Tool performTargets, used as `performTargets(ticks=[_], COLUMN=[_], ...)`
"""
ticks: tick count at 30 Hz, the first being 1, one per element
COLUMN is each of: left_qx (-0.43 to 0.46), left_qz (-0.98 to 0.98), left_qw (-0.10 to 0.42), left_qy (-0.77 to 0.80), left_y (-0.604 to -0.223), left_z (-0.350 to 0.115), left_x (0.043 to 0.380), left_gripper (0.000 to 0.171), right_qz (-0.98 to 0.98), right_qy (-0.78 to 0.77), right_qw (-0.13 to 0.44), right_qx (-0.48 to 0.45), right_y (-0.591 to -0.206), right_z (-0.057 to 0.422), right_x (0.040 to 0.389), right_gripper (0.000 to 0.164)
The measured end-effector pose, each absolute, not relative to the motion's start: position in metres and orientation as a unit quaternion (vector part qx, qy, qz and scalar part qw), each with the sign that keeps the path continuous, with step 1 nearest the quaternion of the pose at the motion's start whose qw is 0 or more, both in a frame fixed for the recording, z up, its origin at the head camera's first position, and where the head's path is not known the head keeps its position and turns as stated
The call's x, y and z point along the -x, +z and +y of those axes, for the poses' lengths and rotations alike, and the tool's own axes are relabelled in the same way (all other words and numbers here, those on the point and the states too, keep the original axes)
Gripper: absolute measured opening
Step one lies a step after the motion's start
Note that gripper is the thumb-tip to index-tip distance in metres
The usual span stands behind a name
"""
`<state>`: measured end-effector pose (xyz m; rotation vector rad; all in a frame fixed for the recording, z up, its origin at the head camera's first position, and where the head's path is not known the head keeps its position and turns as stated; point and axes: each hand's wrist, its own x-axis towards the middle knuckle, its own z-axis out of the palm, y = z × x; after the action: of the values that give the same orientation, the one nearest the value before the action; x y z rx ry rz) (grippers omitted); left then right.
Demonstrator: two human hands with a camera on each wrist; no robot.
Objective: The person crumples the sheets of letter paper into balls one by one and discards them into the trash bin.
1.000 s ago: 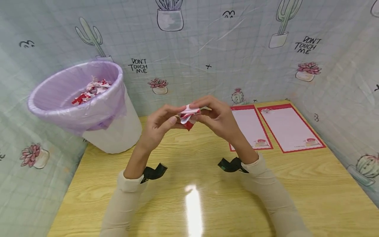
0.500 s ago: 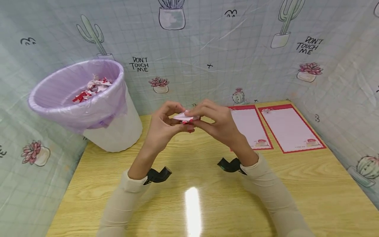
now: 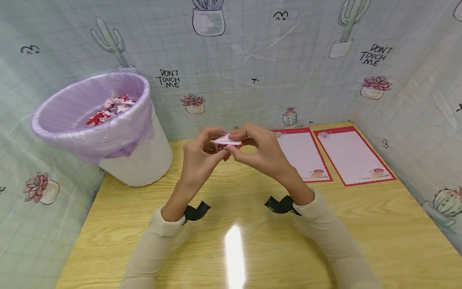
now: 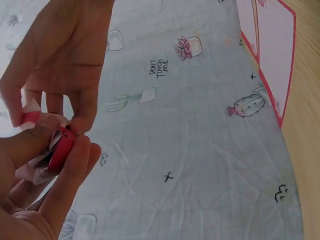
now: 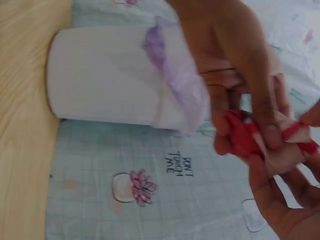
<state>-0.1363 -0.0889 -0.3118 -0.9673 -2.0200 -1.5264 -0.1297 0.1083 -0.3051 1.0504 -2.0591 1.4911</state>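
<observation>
A small folded piece of paper [image 3: 229, 139], pale pink-white with red parts, is held between both hands above the table. My left hand [image 3: 199, 155] pinches its left side with curled fingers and thumb. From the other side, my right hand [image 3: 265, 149] grips it between thumb and fingers, both thumbs close together at the lower edge. In the left wrist view the red edge of the paper [image 4: 61, 150] curves between the fingertips. The right wrist view shows crumpled red and pale layers of the paper [image 5: 242, 137]; fingers hide much of it.
A white bin [image 3: 138, 160] with a purple liner [image 3: 61, 108] stands at the left, torn red and pale paper scraps [image 3: 112, 109] inside. Two red-bordered note sheets [image 3: 353, 156] lie at the right of the wooden table [image 3: 231, 192]. A cactus-print cloth [image 3: 231, 80] hangs behind.
The left hand has turned and moved slightly right, closer to the right hand. The paper's loose, ruffled top has become a flatter, pointed pale fold. Both hands keep hold of it.
</observation>
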Motion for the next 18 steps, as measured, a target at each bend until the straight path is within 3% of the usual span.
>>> performTargets(ticks=[4, 7, 11, 15, 18], left_qx=[0.329, 0.332, 0.369, 0.394, 0.395], left_qz=[-0.719, -0.698, -0.681, -0.677, -0.678], left_qw=[0.189, 0.185, 0.248, 0.317, 0.368], left_qy=[-0.582, -0.607, -0.582, -0.535, -0.499], left_y=[-0.313, -0.314, -0.317, -0.317, -0.316], left_z=[-0.087, -0.086, -0.087, -0.089, -0.089], left_x=[0.135, 0.135, 0.138, 0.140, 0.140], left_gripper=[0.061, 0.055, 0.037, 0.029, 0.024], right_qz=[-0.694, -0.643, -0.610, -0.604, -0.615], right_qy=[0.605, 0.667, 0.690, 0.686, 0.666], right_qw=[0.184, 0.152, 0.107, 0.077, 0.089], right_qx=[-0.344, -0.345, -0.374, -0.398, -0.413], right_y=[-0.306, -0.305, -0.303, -0.300, -0.299], right_z=[0.112, 0.116, 0.119, 0.118, 0.114], right_x=[0.132, 0.133, 0.134, 0.135, 0.134], right_gripper=[0.009, 0.008, 0.008, 0.028, 0.041])
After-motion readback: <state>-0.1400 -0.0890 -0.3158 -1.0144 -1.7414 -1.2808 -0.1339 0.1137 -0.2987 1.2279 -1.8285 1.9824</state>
